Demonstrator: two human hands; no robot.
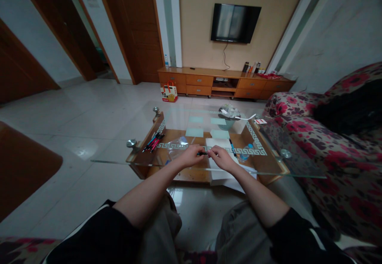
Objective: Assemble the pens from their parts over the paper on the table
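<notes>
Both hands meet over the near edge of the glass tabletop (119, 161), each closed on one end of a dark pen (203, 153): the left hand (190, 155) pinches its left end, the right hand (220, 157) its right end. A white sheet of paper (219, 144) with a blue pen (232, 145) on it lies just beyond the right hand. A clear plastic bag (176, 144) and a bundle of pens (153, 142) lie toward the left edge.

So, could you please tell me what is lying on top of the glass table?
On the glass table: a bunch of pens, a clear bag, white paper, one blue pen. Both hands hide part of the paper.
</notes>
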